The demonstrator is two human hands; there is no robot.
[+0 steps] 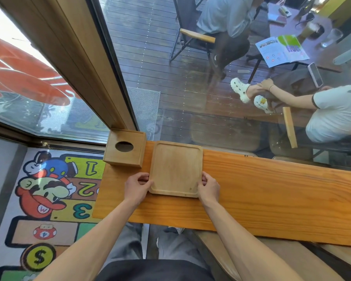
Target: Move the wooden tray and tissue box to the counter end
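both hands grip wooden tray [176,168] – tissue box [125,148] beside

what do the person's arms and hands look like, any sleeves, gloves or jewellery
Both forearms are bare as far as the frame shows, with no sleeves in view. The left hand and right hand wear no gloves, and no rings, watch or bracelet can be seen. Fingernails look short and unpainted.

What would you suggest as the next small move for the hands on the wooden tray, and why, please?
Probably let go. The wooden tray already lies flat on the counter near its left end, right beside the tissue box at the corner. The left hand and right hand grip its near corners, so releasing and drawing back seems all that remains.
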